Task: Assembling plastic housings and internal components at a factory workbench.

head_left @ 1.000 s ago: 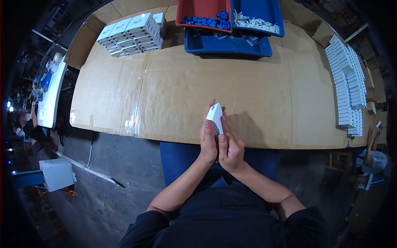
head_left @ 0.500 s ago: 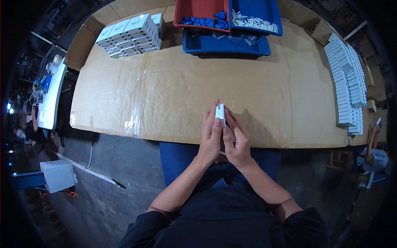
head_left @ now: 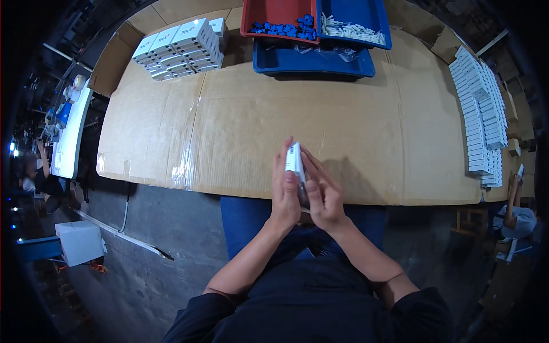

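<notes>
Dark shirt [head_left: 309, 314], short sleeves [head_left: 200, 315] (equally dark), blue trousers [head_left: 245, 220]

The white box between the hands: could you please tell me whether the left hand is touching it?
Touching: the head view shows the left hand with its thumb laid on the white box.

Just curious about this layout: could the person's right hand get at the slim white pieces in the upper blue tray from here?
Probably, with a stretch: the slim white pieces lie uncovered in the open upper blue tray. But the right hand, with the left hand, holds a white box.
</notes>
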Tool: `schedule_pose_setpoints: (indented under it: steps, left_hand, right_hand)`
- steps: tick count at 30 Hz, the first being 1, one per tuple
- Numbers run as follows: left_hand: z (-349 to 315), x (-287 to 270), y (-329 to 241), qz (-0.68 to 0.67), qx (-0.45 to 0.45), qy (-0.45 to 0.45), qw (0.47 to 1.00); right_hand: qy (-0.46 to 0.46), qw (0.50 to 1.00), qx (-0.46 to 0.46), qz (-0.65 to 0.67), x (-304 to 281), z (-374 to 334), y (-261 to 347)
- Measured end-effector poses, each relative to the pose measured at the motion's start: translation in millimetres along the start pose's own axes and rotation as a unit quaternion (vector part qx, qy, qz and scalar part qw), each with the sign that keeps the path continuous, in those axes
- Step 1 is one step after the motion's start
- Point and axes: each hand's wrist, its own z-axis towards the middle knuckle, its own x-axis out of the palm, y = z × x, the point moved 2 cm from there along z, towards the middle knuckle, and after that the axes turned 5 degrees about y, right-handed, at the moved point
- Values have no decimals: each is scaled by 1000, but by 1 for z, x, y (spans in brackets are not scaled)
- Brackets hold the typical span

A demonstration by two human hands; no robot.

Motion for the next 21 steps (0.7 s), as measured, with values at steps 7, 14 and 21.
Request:
schedule_pose_setpoints:
  steps: [7, 14, 21]
  left_hand:
    - [-3, 1, -26, -77, 1, 11, 997]
    - [-8, 4, -18, -79, -12, 46, 996]
    - [-3, 3, -21, 73, 109, 45, 990]
  right_hand:
    - [34, 778, 340, 528, -10, -7, -33]
    - [40, 709, 330, 622, -8, -16, -22]
    - [59, 714, 353, 602, -7, -12, -30]
